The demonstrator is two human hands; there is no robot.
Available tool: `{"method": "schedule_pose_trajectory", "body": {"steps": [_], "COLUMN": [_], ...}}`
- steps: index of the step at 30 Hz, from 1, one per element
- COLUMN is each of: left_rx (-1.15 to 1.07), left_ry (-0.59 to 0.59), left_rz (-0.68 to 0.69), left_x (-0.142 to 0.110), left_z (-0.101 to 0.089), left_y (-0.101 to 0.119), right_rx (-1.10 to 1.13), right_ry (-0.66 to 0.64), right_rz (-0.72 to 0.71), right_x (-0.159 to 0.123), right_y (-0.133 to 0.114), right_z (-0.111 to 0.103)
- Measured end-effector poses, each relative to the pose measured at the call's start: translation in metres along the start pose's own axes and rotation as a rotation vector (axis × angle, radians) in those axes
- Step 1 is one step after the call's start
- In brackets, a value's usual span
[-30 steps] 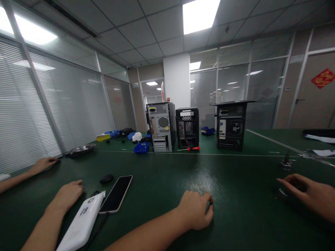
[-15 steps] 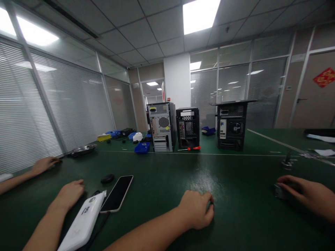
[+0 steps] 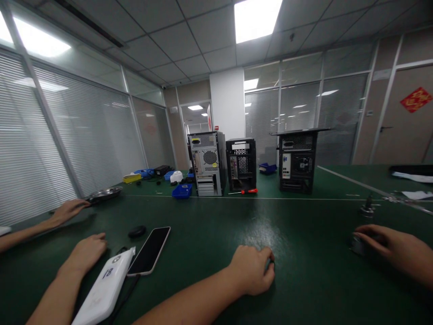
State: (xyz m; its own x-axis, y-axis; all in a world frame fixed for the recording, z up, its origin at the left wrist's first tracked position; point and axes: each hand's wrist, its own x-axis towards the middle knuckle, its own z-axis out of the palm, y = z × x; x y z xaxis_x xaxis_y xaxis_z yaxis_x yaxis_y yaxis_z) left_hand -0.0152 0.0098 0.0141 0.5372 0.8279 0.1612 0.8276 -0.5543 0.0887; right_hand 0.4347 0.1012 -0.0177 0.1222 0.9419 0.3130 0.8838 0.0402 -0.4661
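Observation:
My left hand [image 3: 88,253] rests knuckles-up on the green table [image 3: 216,225], fingers curled under, with nothing visible in it. It lies just left of a white power bank [image 3: 104,286] marked "18" and a black phone [image 3: 149,251] lying face up. A small black round object [image 3: 137,232] sits beyond the phone. My right hand [image 3: 252,270] lies in the middle of the table with its fingers closed. A small dark thing shows at its fingertips, too small to name.
Another person's hand [image 3: 69,209] reaches along the far left toward a metal dish [image 3: 104,193]. A further hand [image 3: 394,247] at the right touches a small metal part [image 3: 357,243]. Three computer cases [image 3: 241,164], a red screwdriver [image 3: 249,191] and blue bins [image 3: 181,191] stand at the back.
The other person's hand at the far left has slid forward toward the metal dish. My two hands have stayed where they were.

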Motion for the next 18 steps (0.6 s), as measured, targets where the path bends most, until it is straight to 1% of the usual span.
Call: {"method": "schedule_pose_trajectory", "body": {"steps": [2, 8, 12, 16, 18], "left_rx": [0.010, 0.010, 0.017, 0.026, 0.024], "left_ry": [-0.003, 0.003, 0.003, 0.010, 0.015], "left_rz": [0.002, 0.005, -0.001, 0.003, 0.008], "left_x": [0.000, 0.000, 0.000, 0.000, 0.000], "left_z": [0.000, 0.000, 0.000, 0.001, 0.002], "left_y": [0.000, 0.000, 0.000, -0.001, -0.001], "right_rx": [0.046, 0.059, 0.044, 0.091, 0.064], "right_ry": [-0.139, -0.190, -0.146, -0.207, -0.091], "right_rz": [-0.014, 0.058, 0.061, 0.145, 0.081], "right_x": [0.001, 0.002, 0.000, -0.001, -0.001], "right_y": [0.003, 0.005, 0.006, 0.009, 0.009], "right_z": [0.000, 0.000, 0.006, 0.014, 0.015]}}
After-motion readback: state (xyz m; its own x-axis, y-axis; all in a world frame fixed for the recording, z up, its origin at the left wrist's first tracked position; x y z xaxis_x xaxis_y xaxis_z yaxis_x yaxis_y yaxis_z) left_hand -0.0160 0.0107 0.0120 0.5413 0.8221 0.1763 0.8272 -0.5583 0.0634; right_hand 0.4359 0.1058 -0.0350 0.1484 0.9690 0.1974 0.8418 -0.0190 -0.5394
